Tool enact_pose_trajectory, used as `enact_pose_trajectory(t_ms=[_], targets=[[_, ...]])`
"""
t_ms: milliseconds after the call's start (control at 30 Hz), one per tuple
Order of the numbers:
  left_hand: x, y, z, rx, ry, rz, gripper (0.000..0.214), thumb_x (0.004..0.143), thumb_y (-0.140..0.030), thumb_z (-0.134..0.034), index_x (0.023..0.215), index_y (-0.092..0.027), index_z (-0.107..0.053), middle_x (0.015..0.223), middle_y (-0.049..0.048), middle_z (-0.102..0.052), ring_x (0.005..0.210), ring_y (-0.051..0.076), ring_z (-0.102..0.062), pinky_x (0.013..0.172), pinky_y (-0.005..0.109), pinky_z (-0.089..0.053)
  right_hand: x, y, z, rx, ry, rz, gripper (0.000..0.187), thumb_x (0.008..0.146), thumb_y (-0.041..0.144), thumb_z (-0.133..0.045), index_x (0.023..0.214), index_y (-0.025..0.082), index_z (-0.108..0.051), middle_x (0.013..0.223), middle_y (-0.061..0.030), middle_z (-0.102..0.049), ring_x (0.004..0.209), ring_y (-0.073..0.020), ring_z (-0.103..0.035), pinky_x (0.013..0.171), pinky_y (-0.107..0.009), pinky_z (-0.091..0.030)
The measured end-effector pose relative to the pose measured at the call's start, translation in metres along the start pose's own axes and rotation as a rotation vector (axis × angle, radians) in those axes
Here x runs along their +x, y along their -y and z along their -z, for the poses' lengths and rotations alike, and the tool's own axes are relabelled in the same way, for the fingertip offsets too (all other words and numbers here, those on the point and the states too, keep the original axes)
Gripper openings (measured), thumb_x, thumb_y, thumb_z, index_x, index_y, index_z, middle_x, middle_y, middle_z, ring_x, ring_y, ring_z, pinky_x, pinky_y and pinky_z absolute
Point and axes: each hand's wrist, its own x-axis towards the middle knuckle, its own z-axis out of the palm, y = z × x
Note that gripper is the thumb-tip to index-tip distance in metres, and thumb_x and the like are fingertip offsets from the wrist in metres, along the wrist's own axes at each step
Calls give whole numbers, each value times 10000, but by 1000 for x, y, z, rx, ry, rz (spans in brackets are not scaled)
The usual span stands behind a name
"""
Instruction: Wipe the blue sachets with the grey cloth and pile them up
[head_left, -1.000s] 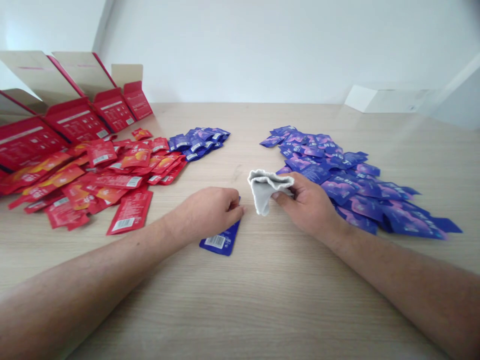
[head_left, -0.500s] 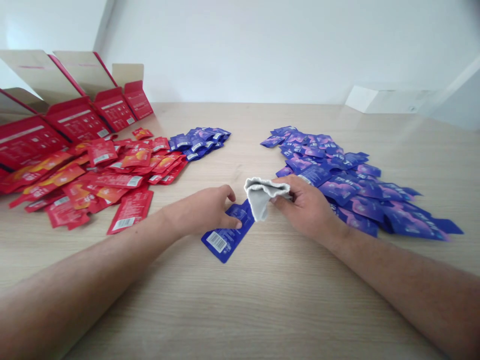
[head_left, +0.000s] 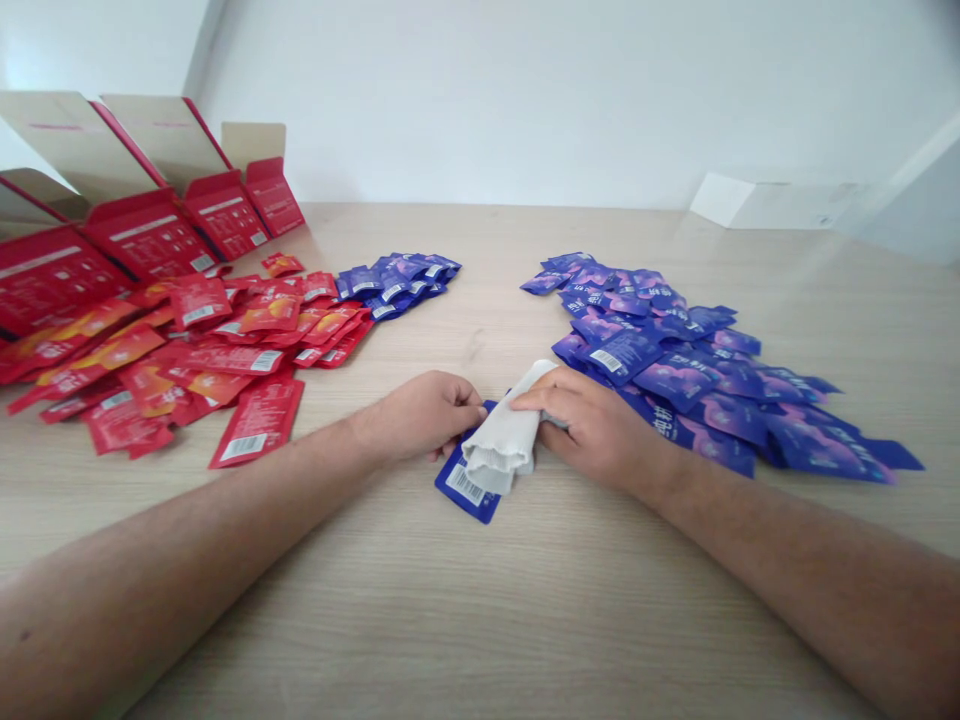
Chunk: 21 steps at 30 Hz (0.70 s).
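A blue packet (head_left: 478,507) with a barcode lies on the wooden table in front of me. My left hand (head_left: 424,415) is closed on its left edge, thumb pressed to the fingers. My right hand (head_left: 592,420) grips a folded white cloth (head_left: 501,437) with a ribbed, frayed-looking edge, perhaps a knitted glove. That cloth rests across the packet and hides much of its middle and upper part. Just beyond my right hand spreads a heap of blue and purple packets (head_left: 675,375).
Red and orange packets (head_left: 225,350) are heaped on the left, with a smaller pile of blue packets (head_left: 401,280) beside them. Behind stand several open red cardboard boxes (head_left: 150,235). A white box (head_left: 765,202) is at the back right, by the wall.
My right hand has swung the cloth down onto the blue packet. My left fingers have closed on the packet's edge, and the packet has shifted slightly right.
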Motion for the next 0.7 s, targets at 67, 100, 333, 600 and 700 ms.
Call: enact_pose_trajectory(t_ms=[67,100,333,600,700], targets=[[1,0,-1,-5,-4,-16,247,841,-400,-555,843,-181,-669,533,-24,-587,423,106,-517,397,197,-402,0,8,-4,-29,51,1,371,875,36,-575,1198,197,-663,1107,-89,-657,1059,-231,-608,971,-404,-503],[1,0,-1,-4,-5,-24,246,842,-401,-556,840,-182,-667,538,-23,-593,426,106,-525,400,196,-408,0,13,-6,-35,69,7,360,880,39,-572,1193,192,-665,1110,-89,-660,1057,-230,-608,970,-402,-504],[2,1,-3,-20,-5,-37,234,843,-412,-564,802,-191,-627,539,-34,-585,425,99,-531,400,191,-425,-1,38,-12,-24,158,155,255,931,135,-585,1158,195,-684,1089,-88,-672,1023,-222,-614,921,-385,-517],[3,2,-4,-13,-21,-55,270,851,-446,-547,824,-189,-627,531,-34,-574,413,101,-516,386,191,-401,-2,27,-7,-13,95,36,346,889,59,-577,1181,215,-680,1094,-82,-666,1037,-230,-611,944,-413,-514],[2,0,-4,-3,-8,-95,243,853,-407,-536,793,-186,-619,544,-32,-574,418,92,-510,383,179,-389,-3,36,-9,4,136,125,284,915,109,-586,1162,203,-689,1090,-90,-668,1021,-227,-610,922,-395,-518]])
